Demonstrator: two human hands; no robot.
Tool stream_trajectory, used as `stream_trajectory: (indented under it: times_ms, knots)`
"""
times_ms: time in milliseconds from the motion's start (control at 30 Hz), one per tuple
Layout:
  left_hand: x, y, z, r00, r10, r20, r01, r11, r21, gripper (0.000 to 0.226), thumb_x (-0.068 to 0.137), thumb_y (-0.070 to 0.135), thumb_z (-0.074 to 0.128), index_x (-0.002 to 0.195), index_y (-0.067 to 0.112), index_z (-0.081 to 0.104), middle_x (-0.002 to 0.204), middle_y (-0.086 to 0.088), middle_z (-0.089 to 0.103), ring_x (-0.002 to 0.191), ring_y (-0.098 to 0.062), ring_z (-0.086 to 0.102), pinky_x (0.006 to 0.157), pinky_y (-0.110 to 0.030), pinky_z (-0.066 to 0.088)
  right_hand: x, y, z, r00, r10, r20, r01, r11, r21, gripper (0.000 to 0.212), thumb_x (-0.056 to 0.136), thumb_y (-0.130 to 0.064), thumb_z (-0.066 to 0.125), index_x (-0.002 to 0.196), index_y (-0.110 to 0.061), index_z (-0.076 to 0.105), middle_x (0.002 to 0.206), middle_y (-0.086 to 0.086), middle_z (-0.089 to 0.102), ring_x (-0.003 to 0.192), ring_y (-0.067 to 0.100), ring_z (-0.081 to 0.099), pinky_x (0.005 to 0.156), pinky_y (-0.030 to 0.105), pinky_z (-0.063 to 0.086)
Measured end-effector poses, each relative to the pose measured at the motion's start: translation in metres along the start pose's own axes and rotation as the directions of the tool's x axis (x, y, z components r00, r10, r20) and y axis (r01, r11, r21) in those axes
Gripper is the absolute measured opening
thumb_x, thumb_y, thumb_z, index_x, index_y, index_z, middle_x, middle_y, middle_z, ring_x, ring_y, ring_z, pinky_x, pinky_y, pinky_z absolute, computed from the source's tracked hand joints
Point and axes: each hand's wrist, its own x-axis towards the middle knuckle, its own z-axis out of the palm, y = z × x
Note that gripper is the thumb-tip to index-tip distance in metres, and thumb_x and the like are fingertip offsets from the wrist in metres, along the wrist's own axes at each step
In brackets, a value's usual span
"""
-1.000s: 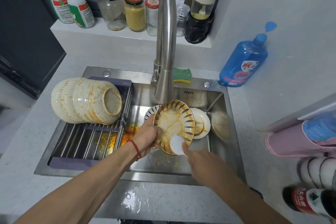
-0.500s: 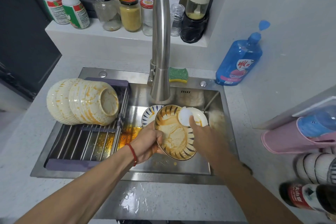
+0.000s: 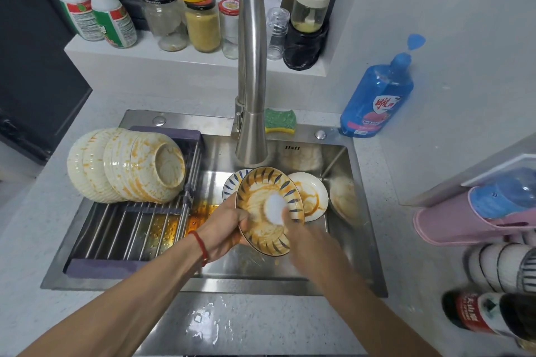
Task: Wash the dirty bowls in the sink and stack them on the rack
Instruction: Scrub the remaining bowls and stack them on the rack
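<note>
Over the steel sink (image 3: 362,240) my left hand (image 3: 223,226) grips the left rim of a tilted bowl (image 3: 261,229) with dark stripes and orange smears. My right hand (image 3: 307,243), blurred by motion, holds a white scrubbing pad (image 3: 275,207) against the inside of that bowl. Behind it in the basin lie a blue-patterned bowl (image 3: 230,182) and a white stained dish (image 3: 311,197). A row of several stained cream bowls (image 3: 127,165) lies on its side on the metal rack (image 3: 121,232) over the sink's left half.
The tall tap (image 3: 251,81) rises just behind the bowl. A green-yellow sponge (image 3: 280,120) sits on the sink's back edge, a blue soap bottle (image 3: 377,98) to its right. Jars and spray bottles line the ledge behind. Striped bowls (image 3: 499,266) and a bottle lie at right.
My right hand has slid the white pad from the bowl's upper right rim down to its middle. The left hand still holds the bowl, tilted much as before.
</note>
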Motion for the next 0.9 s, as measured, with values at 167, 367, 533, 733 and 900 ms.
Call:
stream_trajectory:
  times_ms: [167, 367, 533, 733, 900]
  knots:
    - [0.004, 0.004, -0.003, 0.999, 0.016, -0.040, -0.015, 1.000, 0.014, 0.090, 0.048, -0.010, 0.046, 0.133, 0.017, 0.059, 0.108, -0.016, 0.073, 0.093, -0.039, 0.058, 0.087, -0.063, 0.043, -0.019, -0.020, 0.010, 0.995, -0.053, 0.088, 0.035, 0.981, 0.190, 0.065, 0.103, -0.021, 0.046, 0.158, -0.037, 0.016, 0.099, 0.004, 0.061, 0.089, 0.028, 0.061, 0.071, 0.042, 0.048]
    - [0.002, 0.005, -0.003, 0.999, 0.021, -0.033, -0.019, 0.998, 0.054, 0.090, 0.053, -0.011, 0.046, 0.137, 0.020, 0.056, 0.121, -0.014, 0.072, 0.104, -0.039, 0.070, 0.073, -0.052, 0.058, -0.011, -0.014, 0.017, 0.995, 0.082, 0.055, -0.091, 0.979, 0.185, 0.066, 0.103, -0.020, 0.047, 0.160, -0.034, 0.016, 0.096, 0.003, 0.060, 0.085, 0.023, 0.060, 0.070, 0.041, 0.050]
    - [0.000, 0.007, -0.001, 0.999, 0.026, -0.047, -0.021, 0.994, 0.105, 0.078, 0.069, -0.024, 0.035, 0.129, 0.020, 0.057, 0.104, -0.006, 0.073, 0.082, -0.021, 0.071, 0.060, -0.037, 0.055, -0.011, -0.002, 0.018, 0.994, 0.098, 0.049, -0.100, 0.994, 0.052, 0.069, 0.102, -0.019, 0.044, 0.162, -0.029, 0.013, 0.099, 0.005, 0.064, 0.085, 0.024, 0.064, 0.065, 0.037, 0.046]
    - [-0.001, 0.010, -0.004, 0.997, 0.040, -0.067, -0.034, 0.995, 0.091, 0.070, 0.070, -0.025, 0.033, 0.128, 0.010, 0.055, 0.094, -0.010, 0.065, 0.074, -0.021, 0.064, 0.051, -0.029, 0.048, -0.027, -0.005, 0.018, 0.995, 0.010, 0.100, -0.020, 0.995, 0.099, 0.066, 0.103, -0.018, 0.041, 0.160, -0.037, 0.012, 0.090, 0.000, 0.057, 0.081, 0.022, 0.059, 0.065, 0.038, 0.043]
    - [0.001, 0.002, -0.007, 0.995, 0.025, -0.100, -0.026, 1.000, -0.006, 0.073, 0.069, -0.024, 0.032, 0.130, 0.007, 0.056, 0.105, -0.015, 0.069, 0.077, -0.025, 0.068, 0.057, -0.039, 0.056, -0.028, -0.008, 0.013, 0.990, -0.036, 0.139, 0.023, 0.995, 0.093, 0.064, 0.104, -0.020, 0.042, 0.157, -0.038, 0.011, 0.096, 0.004, 0.062, 0.083, 0.023, 0.061, 0.068, 0.041, 0.050]
